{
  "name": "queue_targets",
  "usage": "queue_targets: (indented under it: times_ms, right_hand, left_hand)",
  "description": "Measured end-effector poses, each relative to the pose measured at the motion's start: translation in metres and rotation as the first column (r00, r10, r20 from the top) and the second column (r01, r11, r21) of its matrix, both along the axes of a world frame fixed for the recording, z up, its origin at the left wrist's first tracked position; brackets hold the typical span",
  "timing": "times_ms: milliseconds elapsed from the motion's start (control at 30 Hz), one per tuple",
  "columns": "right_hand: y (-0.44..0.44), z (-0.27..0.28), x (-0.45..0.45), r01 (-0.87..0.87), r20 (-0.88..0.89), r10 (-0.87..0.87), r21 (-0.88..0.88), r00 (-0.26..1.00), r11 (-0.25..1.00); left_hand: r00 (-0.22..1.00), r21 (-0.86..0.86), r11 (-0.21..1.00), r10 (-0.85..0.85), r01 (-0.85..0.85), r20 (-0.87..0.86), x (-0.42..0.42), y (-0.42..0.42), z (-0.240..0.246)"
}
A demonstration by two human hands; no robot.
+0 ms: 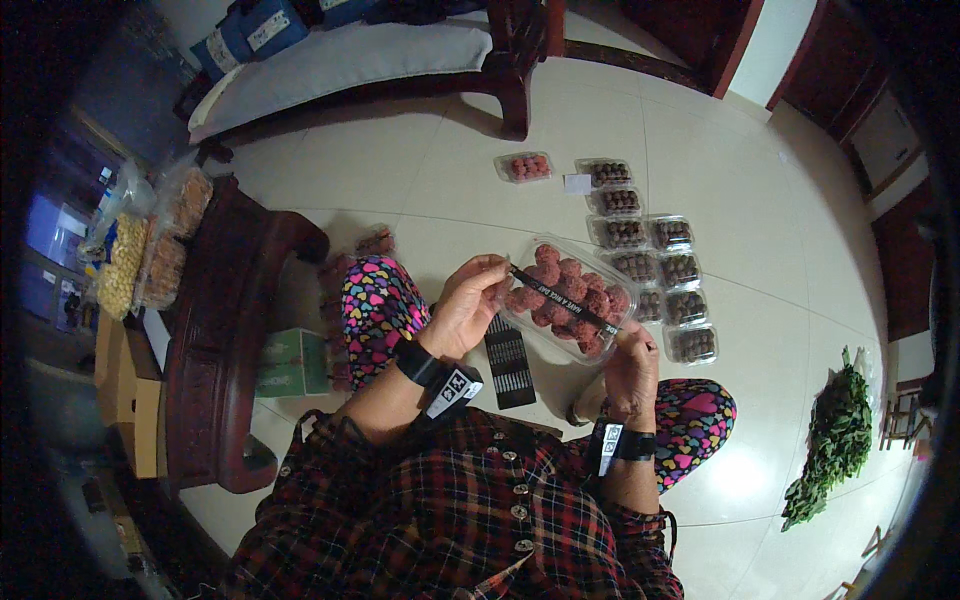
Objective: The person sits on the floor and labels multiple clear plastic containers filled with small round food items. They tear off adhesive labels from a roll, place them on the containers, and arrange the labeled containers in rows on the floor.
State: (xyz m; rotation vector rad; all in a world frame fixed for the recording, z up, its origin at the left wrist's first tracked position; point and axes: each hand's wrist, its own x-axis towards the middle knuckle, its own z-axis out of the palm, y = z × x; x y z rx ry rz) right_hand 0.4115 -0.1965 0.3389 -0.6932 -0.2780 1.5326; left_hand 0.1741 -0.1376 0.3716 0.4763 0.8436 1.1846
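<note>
Before me is a clear plastic clamshell box [634, 289] filled with several reddish, rough-surfaced balls [571, 288]. A black adhesive-looking strip [561, 297] with white lettering runs diagonally across its lid. My left hand [471, 304] grips the box's left side, its thumb and fingertips at one end of the strip. At the lower right edge, my right hand [632, 369] holds the box by the strip's other end. Below the box, between my legs, lies a black sheet [508, 367] with rows of pale lettering, partly covered by the box and left hand.
Several clear boxes of dark balls [686, 307] stand in columns on the tiled floor [757, 247]. Another box of red balls [529, 166] and a paper slip [577, 184] lie beyond. A green carton [292, 364] and dark wooden table [217, 337] are left; leafy greens [836, 439] lie right.
</note>
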Motion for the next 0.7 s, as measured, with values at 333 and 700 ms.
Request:
queue_targets:
  times_ms: [333, 700]
  right_hand:
    - [-0.002, 0.008, -0.003, 0.002, 0.023, -0.003, 0.013, 1.0, 1.0]
    - [0.001, 0.004, -0.007, 0.036, 0.04, -0.036, -0.009, 0.999, 0.999]
  left_hand:
    - [0.987, -0.015, 0.995, 0.093, -0.096, -0.132, 0.006, -0.006, 0.0]
    - [0.965, 0.024, 0.995, -0.091, 0.1, -0.246, -0.006, 0.001, -0.002]
